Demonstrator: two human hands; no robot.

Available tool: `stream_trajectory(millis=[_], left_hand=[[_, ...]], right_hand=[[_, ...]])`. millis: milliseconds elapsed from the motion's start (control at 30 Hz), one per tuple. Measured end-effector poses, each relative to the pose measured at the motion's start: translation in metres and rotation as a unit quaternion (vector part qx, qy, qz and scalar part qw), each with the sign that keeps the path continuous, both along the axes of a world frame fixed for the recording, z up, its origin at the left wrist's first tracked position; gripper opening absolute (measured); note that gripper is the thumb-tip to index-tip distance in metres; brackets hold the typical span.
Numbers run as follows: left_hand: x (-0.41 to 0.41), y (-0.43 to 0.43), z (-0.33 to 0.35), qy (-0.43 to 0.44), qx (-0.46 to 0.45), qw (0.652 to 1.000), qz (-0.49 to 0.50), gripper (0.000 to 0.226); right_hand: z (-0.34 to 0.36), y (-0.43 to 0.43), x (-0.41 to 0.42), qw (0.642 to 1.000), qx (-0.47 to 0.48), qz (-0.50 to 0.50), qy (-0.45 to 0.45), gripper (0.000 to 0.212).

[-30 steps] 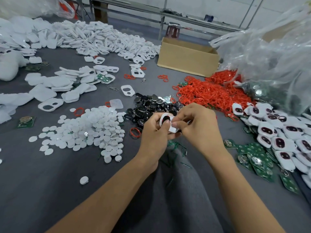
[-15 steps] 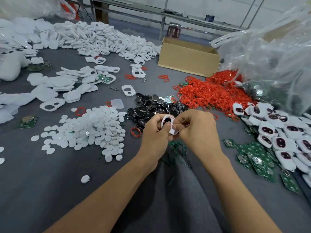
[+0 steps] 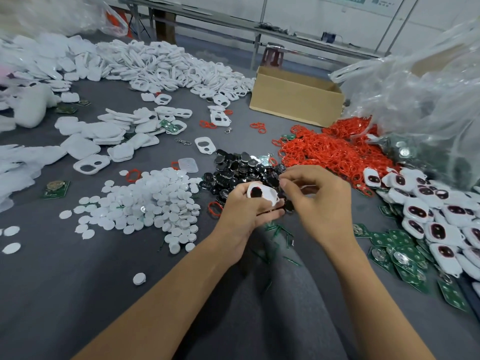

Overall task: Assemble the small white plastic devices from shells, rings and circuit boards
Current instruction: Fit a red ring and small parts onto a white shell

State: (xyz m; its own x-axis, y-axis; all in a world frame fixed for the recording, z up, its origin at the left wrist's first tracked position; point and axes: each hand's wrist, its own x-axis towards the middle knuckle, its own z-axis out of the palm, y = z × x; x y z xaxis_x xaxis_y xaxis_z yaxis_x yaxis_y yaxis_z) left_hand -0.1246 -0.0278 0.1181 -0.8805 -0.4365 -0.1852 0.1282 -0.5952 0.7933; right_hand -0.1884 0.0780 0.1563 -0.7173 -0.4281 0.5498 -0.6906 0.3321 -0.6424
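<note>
White shell (image 3: 268, 194) in left grip (image 3: 246, 212), right grip (image 3: 322, 203) perhaps pinching

Both bare forearms reach forward from the lower edge, wrists near each other. The left hand (image 3: 246, 214) grips a small white plastic shell (image 3: 270, 195), thumb above and fingers curled beneath. The right hand (image 3: 320, 203) hovers just beside it, fingers bent, thumb near forefinger.

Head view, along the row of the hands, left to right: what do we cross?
lone green circuit board → white disc pile → left hand holding a white shell → right hand → pile of white devices with dark windows
</note>
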Motion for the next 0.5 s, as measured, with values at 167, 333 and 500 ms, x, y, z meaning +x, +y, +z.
stream_trajectory(millis=[167, 333, 500], left_hand=[[0.001, 0.004, 0.002, 0.000, -0.073, 0.997, -0.025, 0.032], [0.009, 0.005, 0.003, 0.011, -0.169, 0.985, -0.035, 0.011], [0.012, 0.008, 0.005, 0.037, -0.166, 0.985, -0.025, 0.036]], right_hand=[[0.026, -0.031, 0.007, 0.999, 0.006, 0.033, -0.016, 0.011], [0.041, -0.094, 0.019, 0.975, 0.183, 0.127, 0.010, 0.017], [0.028, -0.160, -0.004, 0.912, 0.386, 0.129, 0.049, 0.044]])
